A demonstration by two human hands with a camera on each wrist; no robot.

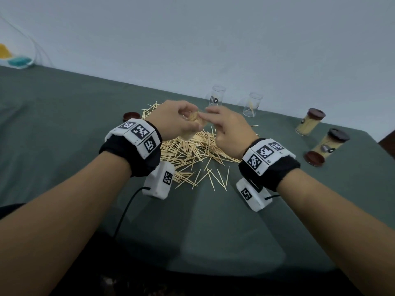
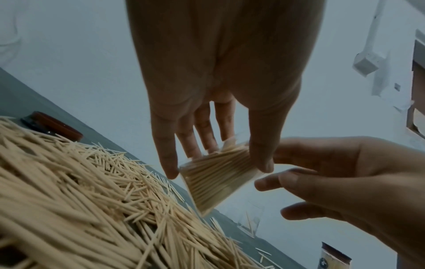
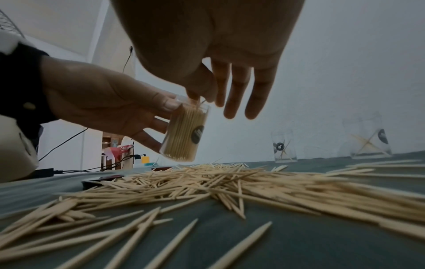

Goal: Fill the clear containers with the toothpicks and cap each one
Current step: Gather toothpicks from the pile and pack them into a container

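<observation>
My left hand (image 1: 183,121) grips a clear container (image 3: 184,134) packed with toothpicks and holds it tilted just above the loose toothpick pile (image 1: 192,155). At the container's open mouth, the thumb and index finger of my right hand (image 3: 200,95) pinch the tips of a few toothpicks; its other fingers hang straight. Two clear containers (image 1: 218,96) (image 1: 253,104), uncapped and holding only a few toothpicks, stand at the back. At the right are two filled containers (image 1: 310,122) (image 1: 329,144) with dark caps on.
A loose brown cap (image 1: 130,116) lies left of the pile and another (image 1: 314,159) at the right by the filled containers. The green tablecloth (image 1: 64,124) runs to a wall behind. Teal and yellow items (image 1: 19,59) sit at the far left corner.
</observation>
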